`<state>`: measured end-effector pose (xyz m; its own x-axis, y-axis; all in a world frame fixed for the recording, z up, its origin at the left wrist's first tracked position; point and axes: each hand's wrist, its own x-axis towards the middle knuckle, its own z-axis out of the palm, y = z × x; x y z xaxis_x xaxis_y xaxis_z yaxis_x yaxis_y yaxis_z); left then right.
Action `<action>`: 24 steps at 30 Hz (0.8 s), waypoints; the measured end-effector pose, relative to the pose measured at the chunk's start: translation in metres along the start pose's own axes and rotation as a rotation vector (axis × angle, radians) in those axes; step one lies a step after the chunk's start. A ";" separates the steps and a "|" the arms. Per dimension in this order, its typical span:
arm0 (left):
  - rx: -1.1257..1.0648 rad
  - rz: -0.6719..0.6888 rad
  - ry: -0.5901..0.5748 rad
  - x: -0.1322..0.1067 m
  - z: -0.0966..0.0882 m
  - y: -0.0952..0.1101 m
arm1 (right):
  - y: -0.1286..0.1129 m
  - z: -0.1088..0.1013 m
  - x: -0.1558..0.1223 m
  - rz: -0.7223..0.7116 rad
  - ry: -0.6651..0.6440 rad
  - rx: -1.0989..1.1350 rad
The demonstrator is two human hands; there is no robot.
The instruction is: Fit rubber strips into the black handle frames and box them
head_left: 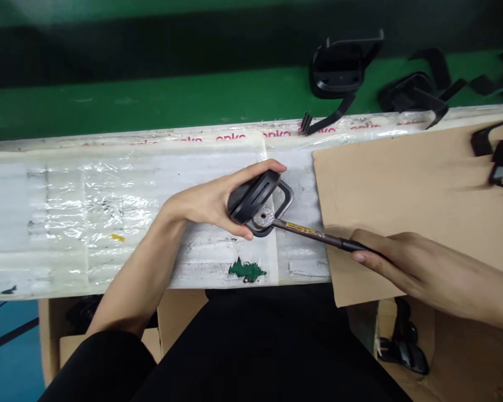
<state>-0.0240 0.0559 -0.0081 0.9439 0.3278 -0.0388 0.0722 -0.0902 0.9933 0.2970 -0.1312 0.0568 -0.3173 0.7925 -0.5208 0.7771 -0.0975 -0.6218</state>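
My left hand (pixel 209 198) grips a black plastic part (pixel 255 196) with a loop-shaped frame, holding it against the white, plastic-wrapped bench top (pixel 109 218). My right hand (pixel 406 262) is closed round the dark handle of a small hammer (pixel 314 234). The hammer's round metal head rests on the black part, just below my left fingers. The shaft carries a yellow label and runs to the right over a sheet of brown cardboard (pixel 402 184).
Several more black plastic parts (pixel 339 70) lie on the green surface beyond the bench and at the right edge (pixel 501 153). Below the bench stand cardboard boxes (pixel 406 346) holding further black parts. My dark-clothed lap fills the bottom middle.
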 end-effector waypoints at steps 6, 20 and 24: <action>0.068 0.014 0.007 0.000 0.002 0.001 | -0.001 0.004 -0.006 -0.010 -0.048 -0.046; -0.012 -0.003 -0.011 0.006 0.001 0.004 | -0.007 -0.004 -0.002 0.048 -0.153 -0.002; -0.081 -0.026 0.047 0.005 0.004 0.002 | -0.013 -0.013 0.000 0.066 -0.212 -0.003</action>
<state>-0.0178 0.0539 -0.0064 0.9258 0.3730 -0.0612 0.0680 -0.0050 0.9977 0.2940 -0.1215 0.0726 -0.3725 0.6404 -0.6717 0.8014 -0.1429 -0.5808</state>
